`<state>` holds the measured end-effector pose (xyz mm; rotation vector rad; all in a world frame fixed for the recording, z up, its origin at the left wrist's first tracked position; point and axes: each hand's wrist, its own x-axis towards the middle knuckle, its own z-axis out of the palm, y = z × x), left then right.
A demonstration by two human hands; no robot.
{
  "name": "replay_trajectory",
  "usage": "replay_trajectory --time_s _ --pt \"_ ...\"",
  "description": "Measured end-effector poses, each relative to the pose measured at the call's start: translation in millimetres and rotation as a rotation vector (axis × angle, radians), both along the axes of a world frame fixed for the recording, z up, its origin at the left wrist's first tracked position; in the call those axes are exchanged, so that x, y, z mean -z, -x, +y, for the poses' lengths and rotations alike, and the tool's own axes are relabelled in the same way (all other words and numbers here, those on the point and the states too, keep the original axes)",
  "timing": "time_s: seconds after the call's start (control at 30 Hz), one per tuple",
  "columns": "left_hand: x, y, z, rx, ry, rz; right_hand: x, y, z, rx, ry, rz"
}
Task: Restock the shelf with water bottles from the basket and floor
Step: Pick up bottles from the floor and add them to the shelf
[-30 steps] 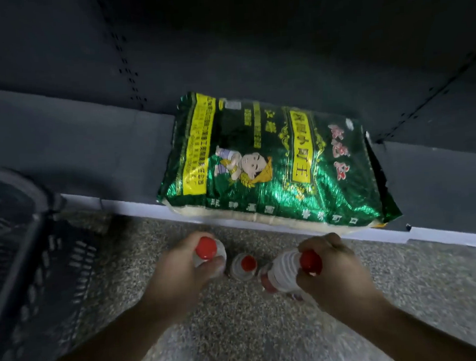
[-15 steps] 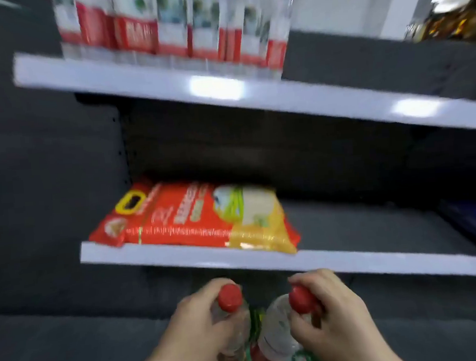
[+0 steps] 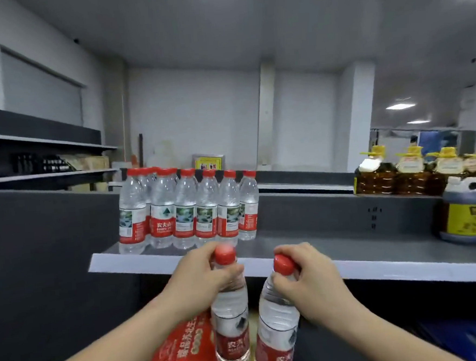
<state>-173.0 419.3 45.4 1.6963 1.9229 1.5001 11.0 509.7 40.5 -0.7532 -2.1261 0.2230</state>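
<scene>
My left hand (image 3: 201,278) grips the neck of a clear water bottle (image 3: 231,321) with a red cap and red label. My right hand (image 3: 311,279) holds a second such bottle (image 3: 278,327) by its neck, tilted slightly. Both bottles hang upright just below and in front of the grey shelf (image 3: 350,265). On that shelf, at the left, stands a group of several identical water bottles (image 3: 188,209). The basket and the floor are out of view.
Yellow-capped oil jugs (image 3: 417,176) stand on a higher ledge at the right, and a larger jug (image 3: 464,212) sits on the shelf's right end. A red rice bag (image 3: 184,350) lies on the shelf below my hands. Dark shelving runs along the left.
I have risen from the floor with a bottle in each hand. The view has swung up from the bottom shelf past the red bag to the top shelf with the bottles.
</scene>
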Motion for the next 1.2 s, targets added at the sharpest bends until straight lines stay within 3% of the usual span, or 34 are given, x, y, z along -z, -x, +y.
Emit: replay_trajectory --time_s 0.37,0.67,1.2 --pt "-95.4 -17.6 -2.7 -0.064 -0.019 -0.122 -108.0 -10.0 10.5 0.007 -0.062 0.108" --pt "-147.4 25.8 9.6 -0.223 -0.118 0.036 -168.6 23.4 57.6 0.050 -0.133 0.084" --pt "-139.5 168.0 94.7 -0.288 -0.066 0.096 -144.9 145.7 179.6 0.239 0.058 -0.073"
